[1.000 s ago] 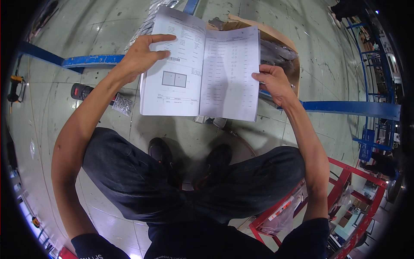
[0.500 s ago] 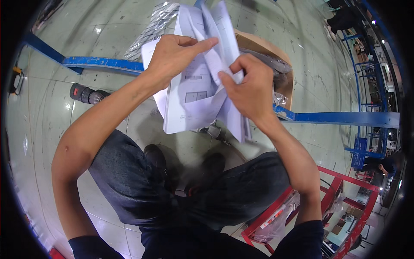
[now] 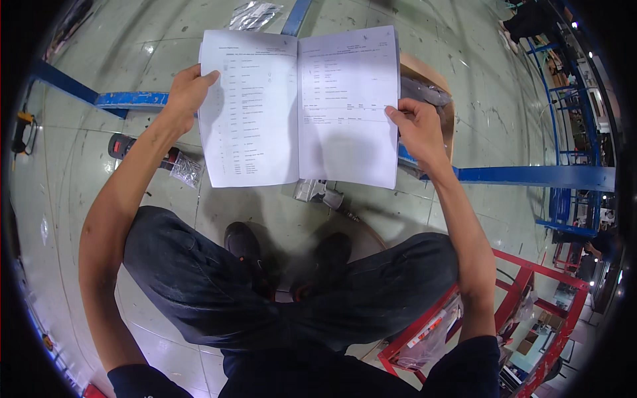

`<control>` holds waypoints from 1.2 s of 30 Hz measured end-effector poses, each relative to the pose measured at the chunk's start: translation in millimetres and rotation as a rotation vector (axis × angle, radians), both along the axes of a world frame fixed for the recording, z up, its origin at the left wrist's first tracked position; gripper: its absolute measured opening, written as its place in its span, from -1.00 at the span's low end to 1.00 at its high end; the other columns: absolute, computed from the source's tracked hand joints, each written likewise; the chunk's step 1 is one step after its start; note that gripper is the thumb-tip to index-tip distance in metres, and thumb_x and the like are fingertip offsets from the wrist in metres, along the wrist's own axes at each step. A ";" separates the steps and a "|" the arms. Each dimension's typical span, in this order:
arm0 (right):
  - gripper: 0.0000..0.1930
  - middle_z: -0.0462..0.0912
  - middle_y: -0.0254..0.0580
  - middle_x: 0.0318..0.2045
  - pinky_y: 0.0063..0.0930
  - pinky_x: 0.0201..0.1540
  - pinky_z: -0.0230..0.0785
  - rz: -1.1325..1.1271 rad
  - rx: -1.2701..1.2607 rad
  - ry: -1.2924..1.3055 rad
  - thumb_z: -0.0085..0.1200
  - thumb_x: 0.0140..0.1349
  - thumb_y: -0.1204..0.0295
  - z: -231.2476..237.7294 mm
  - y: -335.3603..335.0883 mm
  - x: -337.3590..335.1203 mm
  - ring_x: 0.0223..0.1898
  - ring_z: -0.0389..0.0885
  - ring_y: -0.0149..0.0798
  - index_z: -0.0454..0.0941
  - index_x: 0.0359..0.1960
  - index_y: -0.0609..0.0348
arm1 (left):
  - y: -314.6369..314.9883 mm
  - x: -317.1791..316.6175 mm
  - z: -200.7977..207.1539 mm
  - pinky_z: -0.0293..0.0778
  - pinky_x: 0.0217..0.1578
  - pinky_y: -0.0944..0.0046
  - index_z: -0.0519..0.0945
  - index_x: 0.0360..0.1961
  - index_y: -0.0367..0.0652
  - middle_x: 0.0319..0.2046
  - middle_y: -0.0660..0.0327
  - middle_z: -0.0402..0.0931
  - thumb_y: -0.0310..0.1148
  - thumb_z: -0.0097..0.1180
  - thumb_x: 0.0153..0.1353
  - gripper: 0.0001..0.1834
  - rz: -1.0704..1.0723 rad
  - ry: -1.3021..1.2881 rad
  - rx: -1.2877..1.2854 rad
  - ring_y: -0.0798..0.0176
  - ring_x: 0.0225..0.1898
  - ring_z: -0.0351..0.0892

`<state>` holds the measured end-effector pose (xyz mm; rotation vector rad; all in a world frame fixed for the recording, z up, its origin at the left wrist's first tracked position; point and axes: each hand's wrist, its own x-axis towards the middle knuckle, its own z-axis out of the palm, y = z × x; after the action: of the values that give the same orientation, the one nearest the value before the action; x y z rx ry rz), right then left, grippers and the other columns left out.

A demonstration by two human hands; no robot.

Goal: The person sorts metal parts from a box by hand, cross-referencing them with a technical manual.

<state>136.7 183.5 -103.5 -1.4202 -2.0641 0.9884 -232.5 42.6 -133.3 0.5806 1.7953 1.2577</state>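
Head view, nearest first: two black shoes (image 3: 247, 247) on the pale floor (image 3: 79, 199), between bent knees. Above them both hands hold one open booklet (image 3: 298, 106), two printed pages showing. The left hand (image 3: 184, 93) pinches its left edge, fingers curled over the margin; the right hand (image 3: 417, 129) grips the right edge, thumb on the page. The booklet hides much of a cardboard box (image 3: 431, 79). Beyond lie one small parts bag (image 3: 186, 169), a black tool (image 3: 126, 146), and blue beams (image 3: 531, 176).

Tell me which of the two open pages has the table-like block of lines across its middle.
The right page, held by the right hand. The left page, held by the left hand, shows only a list running down it.
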 end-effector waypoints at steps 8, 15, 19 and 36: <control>-0.80 0.66 -0.26 -0.50 -0.55 -0.38 0.35 0.073 -0.171 0.125 0.17 0.27 0.45 -3.6 4.2 3.0 -0.46 0.52 -0.51 0.66 -0.25 0.43 | 6.6 3.3 0.4 0.48 0.01 0.25 0.49 0.15 -0.39 -0.03 0.06 0.61 -0.22 -0.04 0.47 -0.56 0.000 0.022 0.037 0.24 -0.05 0.58; -0.81 0.70 -0.24 -0.35 -0.59 -0.24 0.40 0.041 -0.237 0.026 0.13 0.34 0.47 7.8 2.7 7.2 -0.34 0.57 -0.50 0.63 -0.17 0.40 | 7.7 7.3 4.1 0.47 0.01 0.27 0.51 0.13 -0.37 -0.03 0.09 0.61 -0.20 -0.05 0.48 -0.57 0.000 -0.043 0.035 0.26 -0.05 0.58; -0.79 0.65 -0.29 -0.49 -0.58 -0.40 0.31 0.022 -0.186 0.113 0.18 0.28 0.45 -0.1 4.1 9.3 -0.47 0.47 -0.54 0.65 -0.21 0.43 | 6.3 9.6 6.7 0.48 -0.01 0.28 0.51 0.12 -0.36 -0.03 0.11 0.62 -0.21 -0.05 0.48 -0.58 -0.009 -0.037 0.037 0.28 -0.06 0.58; -0.79 0.67 -0.23 -0.42 -0.51 -0.26 0.35 -0.042 -0.252 0.081 0.14 0.28 0.46 -13.1 6.1 15.8 -0.37 0.50 -0.46 0.64 -0.22 0.43 | 4.0 9.4 10.7 0.46 -0.04 0.15 0.55 0.11 -0.18 -0.09 0.28 0.64 -0.13 -0.04 0.48 -0.61 -0.032 -0.005 -0.020 0.40 -0.09 0.57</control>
<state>152.5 189.6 -116.6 -1.5108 -1.8962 1.3035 -223.1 46.6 -122.6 0.5922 1.7855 1.2172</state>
